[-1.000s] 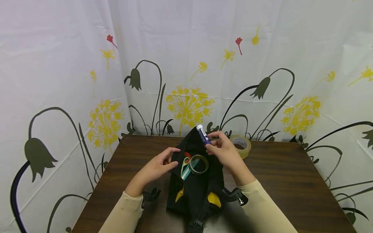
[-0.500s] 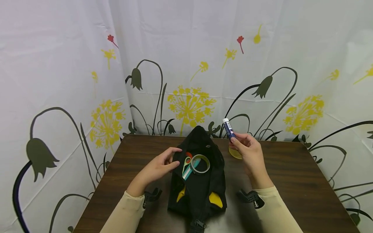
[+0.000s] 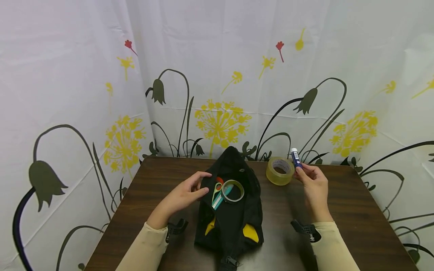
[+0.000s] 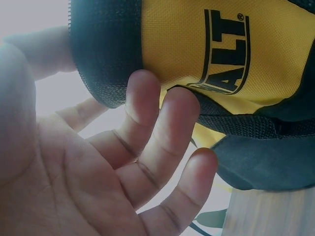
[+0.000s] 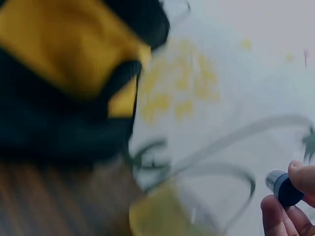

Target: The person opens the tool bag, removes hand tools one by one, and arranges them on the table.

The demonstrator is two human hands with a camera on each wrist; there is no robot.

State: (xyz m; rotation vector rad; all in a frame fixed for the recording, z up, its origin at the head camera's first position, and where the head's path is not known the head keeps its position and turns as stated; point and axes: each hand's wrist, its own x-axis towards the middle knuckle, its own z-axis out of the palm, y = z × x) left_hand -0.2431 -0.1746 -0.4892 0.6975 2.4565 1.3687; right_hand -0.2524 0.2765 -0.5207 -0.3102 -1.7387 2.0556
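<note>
In the head view, a black and yellow tool bag (image 3: 230,226) stands on the table with its mouth spread. My left hand (image 3: 181,195) holds the left side of its rim. The left wrist view shows the fingertips (image 4: 142,91) curled against the black trim and yellow cloth (image 4: 177,44). Inside the bag lie a roll of tape (image 3: 242,192), scissors with pale handles (image 3: 215,192), a teal and white tool (image 3: 217,202) and something orange-red (image 3: 219,180). To the bag's right, my right hand (image 3: 315,188) pinches a blue glue stick (image 3: 296,158) with a white cap, held upright and slightly tilted.
A wide roll of clear packing tape (image 3: 275,178) sits on the dark wooden table (image 3: 346,210), just left of the right hand. Behind the table hangs a white curtain (image 3: 210,45) with a flower print. The bag's strap buckle (image 3: 231,260) lies at the near edge.
My right hand has moved right, from over the bag to past the packing tape roll, carrying the glue stick. The left hand stays at the bag's rim.
</note>
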